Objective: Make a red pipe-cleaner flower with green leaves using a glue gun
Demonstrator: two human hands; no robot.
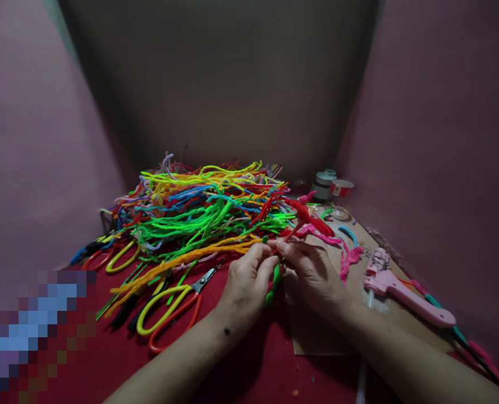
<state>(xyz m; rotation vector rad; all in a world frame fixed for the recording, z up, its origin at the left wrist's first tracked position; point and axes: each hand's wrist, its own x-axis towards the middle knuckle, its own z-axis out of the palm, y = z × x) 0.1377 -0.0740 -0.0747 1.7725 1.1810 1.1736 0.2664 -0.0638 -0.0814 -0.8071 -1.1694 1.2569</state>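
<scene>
My left hand point(246, 282) and my right hand point(312, 273) meet fingertip to fingertip over the red cloth point(241, 365). Both pinch a green pipe cleaner stem point(273, 286) that hangs down between them. A red pipe cleaner flower point(306, 216) rises from the pinch point toward the upper right. Just beyond the fingers lies a big heap of coloured pipe cleaners point(194, 213).
Scissors with yellow and red handles point(171, 311) lie left of my left wrist. A pink glue gun point(401, 289) rests on a cardboard sheet point(316, 336) at right, with pink pipe cleaner pieces point(349, 259) nearby. Tape rolls point(333, 186) stand at the back. Pink walls close in on both sides.
</scene>
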